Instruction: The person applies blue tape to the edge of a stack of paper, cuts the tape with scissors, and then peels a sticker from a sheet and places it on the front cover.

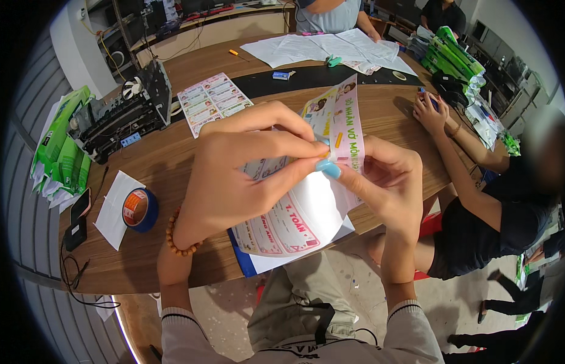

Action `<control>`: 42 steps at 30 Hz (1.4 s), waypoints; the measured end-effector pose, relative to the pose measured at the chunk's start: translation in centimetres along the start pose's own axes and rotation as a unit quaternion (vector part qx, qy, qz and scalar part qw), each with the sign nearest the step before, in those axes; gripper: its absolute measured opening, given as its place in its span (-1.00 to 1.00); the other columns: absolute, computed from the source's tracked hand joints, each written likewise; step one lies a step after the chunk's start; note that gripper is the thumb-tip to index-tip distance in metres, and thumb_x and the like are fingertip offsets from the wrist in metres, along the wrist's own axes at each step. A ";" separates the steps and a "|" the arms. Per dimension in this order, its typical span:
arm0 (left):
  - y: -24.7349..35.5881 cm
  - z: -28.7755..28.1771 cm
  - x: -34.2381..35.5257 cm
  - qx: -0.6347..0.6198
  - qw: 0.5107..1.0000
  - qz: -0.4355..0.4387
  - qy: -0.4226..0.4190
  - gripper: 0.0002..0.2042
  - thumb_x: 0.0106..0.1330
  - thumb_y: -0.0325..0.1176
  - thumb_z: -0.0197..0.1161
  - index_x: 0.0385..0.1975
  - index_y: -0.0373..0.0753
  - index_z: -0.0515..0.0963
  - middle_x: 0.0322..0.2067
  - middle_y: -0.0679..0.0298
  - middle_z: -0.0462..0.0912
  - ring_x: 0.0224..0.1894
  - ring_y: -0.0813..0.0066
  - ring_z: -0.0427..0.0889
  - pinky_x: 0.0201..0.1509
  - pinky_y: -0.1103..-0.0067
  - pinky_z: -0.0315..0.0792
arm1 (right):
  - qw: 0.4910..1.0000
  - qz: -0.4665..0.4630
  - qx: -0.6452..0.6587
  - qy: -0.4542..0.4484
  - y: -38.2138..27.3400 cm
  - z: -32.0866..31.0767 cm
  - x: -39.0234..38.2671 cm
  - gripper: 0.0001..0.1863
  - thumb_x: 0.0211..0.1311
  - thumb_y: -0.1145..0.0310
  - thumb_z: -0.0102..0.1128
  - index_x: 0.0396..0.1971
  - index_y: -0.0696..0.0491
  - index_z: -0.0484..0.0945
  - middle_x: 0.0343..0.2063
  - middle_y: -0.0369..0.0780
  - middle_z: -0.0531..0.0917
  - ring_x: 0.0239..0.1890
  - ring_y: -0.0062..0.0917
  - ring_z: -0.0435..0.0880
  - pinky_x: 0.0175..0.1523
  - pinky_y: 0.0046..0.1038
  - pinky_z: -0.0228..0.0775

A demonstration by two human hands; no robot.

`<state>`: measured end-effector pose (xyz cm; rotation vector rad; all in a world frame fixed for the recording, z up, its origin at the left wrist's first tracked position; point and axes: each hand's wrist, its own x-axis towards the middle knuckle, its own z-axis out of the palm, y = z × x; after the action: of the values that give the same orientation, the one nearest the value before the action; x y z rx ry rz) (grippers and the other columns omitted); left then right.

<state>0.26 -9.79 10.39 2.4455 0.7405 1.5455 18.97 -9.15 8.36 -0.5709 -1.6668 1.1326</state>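
Note:
I hold a glossy sheet of pink-and-white label stickers (297,221) up over the front edge of a brown wooden table (155,164). My left hand (234,176), with a beaded bracelet on the wrist, pinches a small sticker at the sheet's upper middle between thumb and forefinger. My right hand (385,185) grips the sheet from the right, its thumb with a light blue nail pressed next to the left fingertips. The sheet curls toward me at the bottom.
A second sticker sheet (211,100) lies on the table beyond. A dismantled black printer (121,115) stands at left, beside green packages (61,155). A blue tape roll (138,209) rests on white paper. A seated person's hand (429,112) rests on the table at right. White papers (331,48) lie far back.

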 end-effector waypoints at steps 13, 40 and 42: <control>-0.2 -0.5 0.2 -0.032 0.998 -0.054 -0.023 -0.83 -0.11 -0.65 0.21 -0.47 -0.32 0.59 -0.48 0.20 0.55 -0.45 0.52 0.52 -0.41 0.71 0.36 | 0.999 -0.007 0.039 0.011 -0.3 0.4 -0.1 -0.80 -0.04 0.65 0.15 -0.33 0.28 0.50 -0.40 -0.24 0.56 -0.35 -0.70 0.49 -0.27 -0.67 0.35; -1.2 -0.4 0.3 -0.205 0.958 -0.199 -0.037 -0.88 0.05 -0.60 0.14 -0.41 -0.45 0.53 -0.37 0.10 0.56 -0.36 0.51 0.55 -0.25 0.66 0.45 | 0.997 -0.005 0.046 0.058 -0.2 0.0 0.4 -0.80 0.00 0.60 0.13 -0.31 0.29 0.47 -0.42 -0.22 0.57 -0.40 -0.69 0.52 -0.30 -0.67 0.37; -1.2 -0.1 0.2 -0.145 0.981 -0.128 -0.034 -0.90 0.03 -0.67 0.12 -0.44 -0.45 0.53 -0.40 0.12 0.56 -0.35 0.52 0.55 -0.25 0.70 0.45 | 0.998 -0.014 -0.001 0.060 -0.3 0.2 0.3 -0.81 0.00 0.59 0.14 -0.32 0.29 0.48 -0.43 -0.22 0.57 -0.41 -0.70 0.52 -0.32 -0.69 0.37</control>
<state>-0.10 -8.67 10.17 2.0904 0.7279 1.3593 18.70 -9.12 8.73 -0.6046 -1.5675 1.0566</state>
